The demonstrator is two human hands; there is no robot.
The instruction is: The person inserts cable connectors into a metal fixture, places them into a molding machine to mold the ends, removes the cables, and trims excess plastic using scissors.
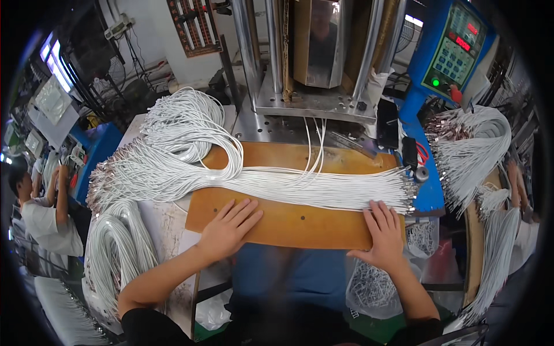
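Red digits (pixel 463 43) glow on the blue-framed control panel (pixel 452 53) — too blurred to read surely.

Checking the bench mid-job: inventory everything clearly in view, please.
Flat wide board: one, amber, centre
Long cable bundle: one, white, across board
Looped cable piles: at least two, white, left
Draped cable bundles: several, white, far right
Metal press: one, silver, behind board
Keypad control box: one, blue, upper right
Flat rectangular object: one, black, right of press
Thin plastic bags: at least two, clear, lower picture
Co-workers: at least two, one white-shirted, side edges
Left hand: one, bare, on board's left
Right hand: one, bare, by bundle's right end
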